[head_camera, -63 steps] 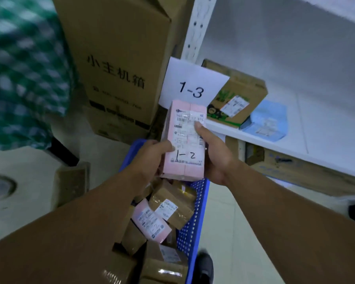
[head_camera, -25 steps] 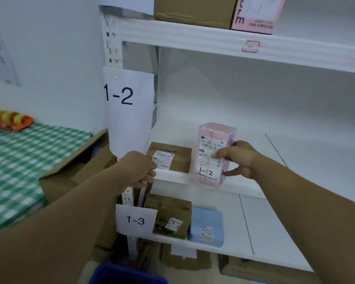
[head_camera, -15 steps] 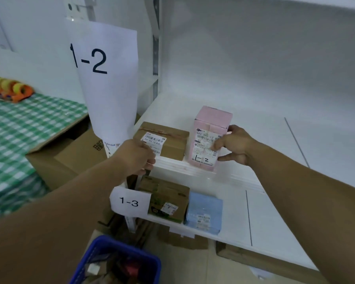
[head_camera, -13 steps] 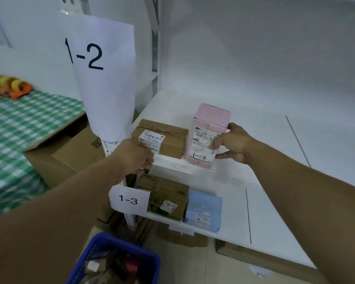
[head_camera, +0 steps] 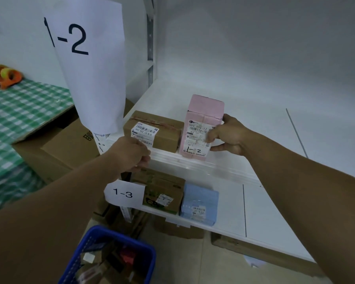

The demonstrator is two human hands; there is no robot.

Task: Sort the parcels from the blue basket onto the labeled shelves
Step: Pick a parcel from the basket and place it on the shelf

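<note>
A pink parcel (head_camera: 201, 121) marked "1-2" stands upright at the front edge of the white shelf (head_camera: 244, 128), right beside a brown parcel (head_camera: 162, 133). My right hand (head_camera: 226, 135) grips the pink parcel by its right side, thumb on the label. My left hand (head_camera: 129, 153) hangs with curled fingers in front of the shelf edge, just below the brown parcel, and holds nothing that I can see. A paper sign "1-2" (head_camera: 90, 64) hangs from the shelf post. The blue basket (head_camera: 111, 257), with several parcels in it, sits at the bottom of the view.
The shelf below carries a "1-3" sign (head_camera: 124, 193), a brown and green box (head_camera: 162, 191) and a light blue parcel (head_camera: 199, 201). Large cardboard boxes (head_camera: 66, 148) stand to the left beside a green checked table (head_camera: 19, 119) with tape rolls (head_camera: 5, 75).
I lifted the pink parcel out of the basket with both hands, then my right hand alone set it upright on the 1-2 shelf beside the brown parcel. My left hand let go.
</note>
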